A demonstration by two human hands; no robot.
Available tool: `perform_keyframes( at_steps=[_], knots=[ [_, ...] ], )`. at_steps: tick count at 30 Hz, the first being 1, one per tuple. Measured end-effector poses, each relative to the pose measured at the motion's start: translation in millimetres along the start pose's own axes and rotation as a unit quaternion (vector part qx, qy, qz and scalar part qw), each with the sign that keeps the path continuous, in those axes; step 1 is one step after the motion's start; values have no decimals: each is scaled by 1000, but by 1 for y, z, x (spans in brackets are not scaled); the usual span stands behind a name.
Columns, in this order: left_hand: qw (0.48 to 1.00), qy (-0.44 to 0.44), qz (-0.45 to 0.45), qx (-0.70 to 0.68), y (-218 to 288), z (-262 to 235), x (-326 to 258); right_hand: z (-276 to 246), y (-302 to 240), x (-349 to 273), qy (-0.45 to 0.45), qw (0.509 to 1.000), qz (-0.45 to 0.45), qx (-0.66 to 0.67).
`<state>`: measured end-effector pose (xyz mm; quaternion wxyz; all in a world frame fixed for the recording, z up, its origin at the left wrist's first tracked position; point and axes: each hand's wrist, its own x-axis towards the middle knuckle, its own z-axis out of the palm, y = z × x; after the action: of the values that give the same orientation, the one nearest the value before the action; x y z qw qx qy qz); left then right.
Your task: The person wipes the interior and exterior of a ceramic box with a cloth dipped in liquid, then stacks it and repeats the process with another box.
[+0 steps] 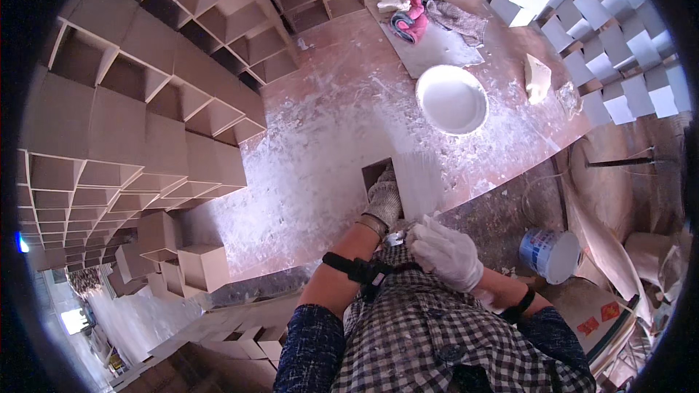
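On the whitened table lies a box with a dark, hollow inside and a pale side that looks smeared with white. My left hand, in a grey knitted glove, reaches into its opening. Its fingertips are down inside the box, so I cannot tell how they are bent. My right hand, in a thin white glove, is in front of my apron, close to the table's near edge and apart from the box. Its fingers are curled together; a small whitish piece shows beside them, and what they hold is unclear.
A round white basin of white paste stands at the far right, with rags on a board behind it. Stacked open boxes fill the left, and white boxes the far right. A bucket stands at right, below the table edge.
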<state>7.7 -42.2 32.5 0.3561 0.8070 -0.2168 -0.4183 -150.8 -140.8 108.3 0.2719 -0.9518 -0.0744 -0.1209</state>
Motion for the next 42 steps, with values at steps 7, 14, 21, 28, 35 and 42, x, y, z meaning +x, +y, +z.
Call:
perform_keyframes(
  at_steps=[7,14,21,28,35,42],
  knots=[
    [988,19,123,86,18,-2,-7,-16,75,53,153,981,117,32],
    [986,48,134,-86,-57,24,24,22,37,-24,105,943,256,185],
    [971,127,200,25,-68,29,30,5,43,-21,200,973,109,17],
    [981,18,133,-139,-52,20,28,26,54,22,56,991,118,10],
    [977,59,111,173,-24,9,15,18,19,-41,38,997,50,55],
    [989,61,123,-50,-76,34,44,-9,84,76,102,964,141,203]
  ],
)
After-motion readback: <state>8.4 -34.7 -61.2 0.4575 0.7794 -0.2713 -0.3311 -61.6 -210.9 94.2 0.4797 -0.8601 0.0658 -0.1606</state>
